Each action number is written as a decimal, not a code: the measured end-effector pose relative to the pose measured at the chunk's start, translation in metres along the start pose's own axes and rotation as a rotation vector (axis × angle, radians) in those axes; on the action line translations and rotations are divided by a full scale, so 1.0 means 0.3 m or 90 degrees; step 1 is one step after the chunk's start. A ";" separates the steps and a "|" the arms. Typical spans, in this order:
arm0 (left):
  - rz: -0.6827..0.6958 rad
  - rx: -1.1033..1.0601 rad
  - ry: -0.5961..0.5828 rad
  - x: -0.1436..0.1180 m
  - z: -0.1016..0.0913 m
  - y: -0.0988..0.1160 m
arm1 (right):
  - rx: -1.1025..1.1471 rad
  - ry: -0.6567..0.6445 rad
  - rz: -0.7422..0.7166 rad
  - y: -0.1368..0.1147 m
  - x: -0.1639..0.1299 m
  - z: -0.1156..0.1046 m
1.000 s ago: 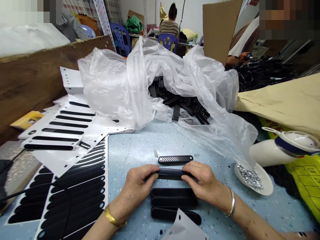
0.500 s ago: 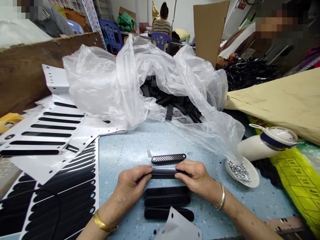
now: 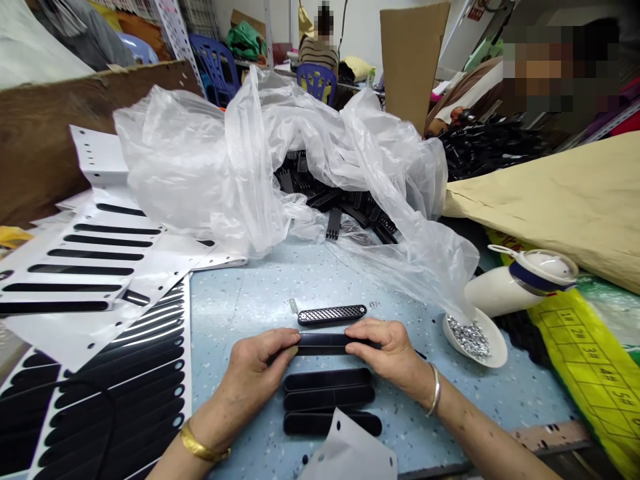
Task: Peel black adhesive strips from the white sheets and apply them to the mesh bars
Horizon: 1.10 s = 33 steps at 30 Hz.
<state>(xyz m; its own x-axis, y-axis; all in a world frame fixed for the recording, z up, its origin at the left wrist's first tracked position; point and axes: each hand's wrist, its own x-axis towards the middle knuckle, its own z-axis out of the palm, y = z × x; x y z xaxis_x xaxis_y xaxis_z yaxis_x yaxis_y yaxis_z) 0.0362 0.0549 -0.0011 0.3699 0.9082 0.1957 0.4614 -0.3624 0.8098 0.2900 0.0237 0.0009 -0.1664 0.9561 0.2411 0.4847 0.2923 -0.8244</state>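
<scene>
Between my hands lies a long black strip-shaped piece (image 3: pixel 323 345), its ends pinched at both sides. My left hand (image 3: pixel 257 363) grips the left end with thumb and fingers closed; my right hand (image 3: pixel 383 350) closes on the right end the same way. Just beyond it rests a black bar with a diamond-textured top (image 3: pixel 333 314) and a screw-like dot at each end. Nearer to me lie several glossy black rounded strips (image 3: pixel 329 399) in a stack of rows. A white punched sheet (image 3: pixel 350 448) partly covers the nearest one.
A big clear plastic bag (image 3: pixel 200 173) spills black plastic parts (image 3: pixel 334 223). Right: a white bowl (image 3: pixel 495 347) of small silvery pieces and a white bottle (image 3: pixel 493 293). Left: sheets of black strips (image 3: pixel 115 413) and white cut-out backing sheets (image 3: pixel 55 320). Two people are farther off.
The whole view has shifted slightly left and up. Both hands keep their pinch on the black strip, whose bright reflection has faded.
</scene>
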 end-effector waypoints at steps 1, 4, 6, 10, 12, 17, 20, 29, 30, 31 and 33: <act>0.001 0.001 0.001 -0.001 0.000 -0.001 | 0.002 0.005 0.001 0.002 -0.001 0.002; 0.000 0.004 0.000 -0.003 0.001 -0.005 | -0.003 0.010 -0.005 0.004 -0.005 0.006; -0.003 0.006 0.001 -0.003 0.001 -0.007 | -0.012 0.010 -0.004 0.001 -0.005 0.001; -0.016 0.012 0.000 0.003 -0.001 -0.010 | -0.030 0.041 0.050 -0.012 -0.008 -0.044; -0.027 0.013 -0.005 0.008 -0.005 -0.005 | -0.024 0.086 0.091 -0.012 -0.016 -0.073; -0.087 -0.008 -0.033 0.021 -0.016 0.022 | -0.010 0.135 0.169 0.011 -0.048 -0.084; -0.112 -0.020 -0.031 0.024 -0.010 0.031 | -0.012 0.105 0.160 0.021 -0.051 -0.038; -0.087 0.039 0.012 0.022 -0.024 0.078 | -0.120 0.161 0.098 -0.076 -0.058 -0.027; -0.077 0.044 0.032 0.007 -0.038 0.098 | -0.124 0.162 0.083 -0.115 -0.086 -0.034; -0.062 0.047 0.041 -0.014 -0.052 0.120 | -0.129 0.156 0.049 -0.158 -0.118 -0.033; -0.031 0.024 0.011 -0.077 -0.074 0.162 | -0.157 0.115 -0.037 -0.236 -0.193 -0.008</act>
<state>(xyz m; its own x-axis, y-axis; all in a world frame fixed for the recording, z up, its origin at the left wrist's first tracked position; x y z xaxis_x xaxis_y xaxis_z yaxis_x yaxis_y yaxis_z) 0.0321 0.0210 0.0461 0.3329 0.9283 0.1657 0.5093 -0.3249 0.7969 0.2674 -0.0524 0.0466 -0.0554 0.9193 0.3897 0.6768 0.3215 -0.6622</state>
